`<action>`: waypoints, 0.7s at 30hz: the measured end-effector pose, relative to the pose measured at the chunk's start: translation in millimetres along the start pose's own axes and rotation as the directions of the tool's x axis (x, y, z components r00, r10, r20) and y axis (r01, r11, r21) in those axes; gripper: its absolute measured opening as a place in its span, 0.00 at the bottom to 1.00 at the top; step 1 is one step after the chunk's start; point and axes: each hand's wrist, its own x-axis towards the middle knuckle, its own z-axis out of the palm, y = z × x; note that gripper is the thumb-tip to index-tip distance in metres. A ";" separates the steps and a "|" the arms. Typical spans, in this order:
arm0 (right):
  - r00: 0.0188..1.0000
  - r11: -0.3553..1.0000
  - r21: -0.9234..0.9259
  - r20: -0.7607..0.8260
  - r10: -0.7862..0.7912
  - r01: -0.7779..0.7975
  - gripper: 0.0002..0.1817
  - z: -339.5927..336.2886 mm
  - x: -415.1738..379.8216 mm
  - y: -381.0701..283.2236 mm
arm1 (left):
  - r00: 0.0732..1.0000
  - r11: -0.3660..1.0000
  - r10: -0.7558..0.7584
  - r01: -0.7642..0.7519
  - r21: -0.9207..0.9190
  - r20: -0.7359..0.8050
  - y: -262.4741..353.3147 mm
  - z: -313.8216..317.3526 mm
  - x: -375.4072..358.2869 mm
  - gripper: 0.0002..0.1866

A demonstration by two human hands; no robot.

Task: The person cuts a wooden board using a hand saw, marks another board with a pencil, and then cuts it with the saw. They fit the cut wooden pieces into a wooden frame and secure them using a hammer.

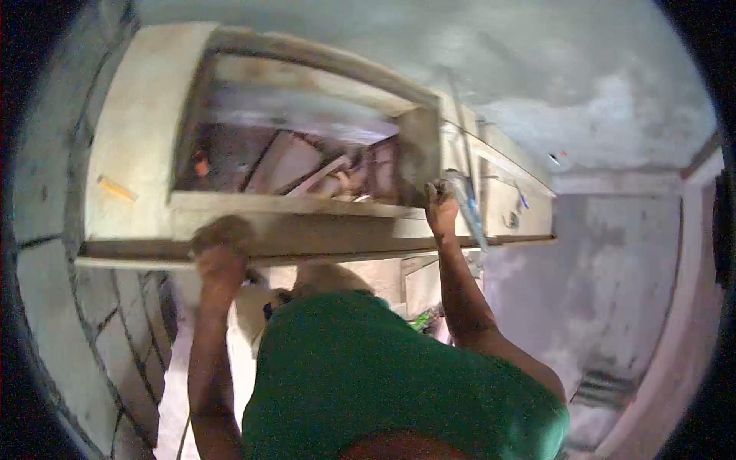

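A long pale wooden frame or cabinet [128,130] lies before me, with a large rectangular opening in its top. My left hand [222,249] is at its front edge, left of centre, blurred by motion with its fingers hard to see. At the front right corner of the opening is my right hand [442,205], its fingers curled together; what they grip, I cannot tell. Just right of that hand, a long thin tool with a blue part [471,205] leans across the wood.
A yellow stick-like piece [116,188] lies on the left panel, and a small blue item [524,201] on the right one. Through the opening show wood offcuts [287,162] and an orange object [201,163]. A block wall [57,284] stands close at left.
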 end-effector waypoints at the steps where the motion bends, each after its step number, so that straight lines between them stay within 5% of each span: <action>1: 0.984 0.983 -0.175 -0.156 -0.081 0.053 0.17 -14.8 6.2 33.3 | 1.000 1.000 0.009 -0.009 0.011 0.020 -1.6 4.7 2.8 0.20; 3: 0.970 0.914 -0.354 -0.206 0.128 -0.196 0.20 -37.8 9.1 142.2 | 0.969 0.992 0.077 -0.050 0.118 -0.234 8.4 8.6 1.3 0.21; 4: 0.898 0.793 -0.426 -0.135 0.420 -0.435 0.24 -61.4 9.7 132.7 | 0.981 0.987 0.014 0.017 0.161 -0.192 18.6 -3.1 0.6 0.21; 5: 0.955 0.827 -0.477 -0.144 0.260 -0.298 0.26 -65.3 6.3 203.7 | 0.990 0.987 -0.047 0.067 0.149 -0.136 25.2 -12.2 1.8 0.19; 7: 0.840 0.760 -0.462 0.057 0.539 -0.456 0.27 -84.3 10.2 232.9 | 0.991 0.981 -0.121 0.127 0.145 -0.055 33.2 -14.0 -0.4 0.17; 8: 0.805 0.848 -0.292 0.288 0.518 -0.441 0.30 -85.6 14.1 268.9 | 0.996 0.983 -0.087 0.091 0.162 -0.032 30.2 3.2 1.0 0.17; 10: 0.912 0.934 -0.357 0.378 0.162 -0.018 0.26 -77.7 12.3 285.4 | 0.999 0.970 -0.052 0.054 0.237 -0.015 21.1 32.4 1.7 0.16; 12: 0.952 0.985 -0.164 0.289 0.100 -0.054 0.20 -77.3 6.0 249.4 | 0.939 0.920 -0.341 0.324 0.222 0.041 60.2 9.4 21.8 0.21; 15: 0.961 0.918 -0.389 0.218 0.169 -0.074 0.36 -58.6 -14.1 308.4 | 0.685 0.643 -0.728 0.693 0.327 -0.021 73.1 15.0 37.0 0.34; 17: 0.958 0.911 -0.389 0.185 0.220 -0.134 0.39 -50.5 -18.8 317.8 | 0.703 0.701 -0.710 0.697 0.153 0.052 45.3 -12.9 32.3 0.32; 19: 0.951 0.890 -0.408 0.133 0.280 -0.205 0.44 -52.1 -26.0 327.8 | 0.686 0.659 -0.712 0.726 0.197 -0.149 30.5 -51.0 28.2 0.28; 21: 0.948 0.946 -0.222 0.161 0.275 -0.237 0.43 -37.2 -24.3 367.2 | 0.711 0.711 -0.703 0.703 -0.035 -0.009 -47.5 -14.9 47.2 0.25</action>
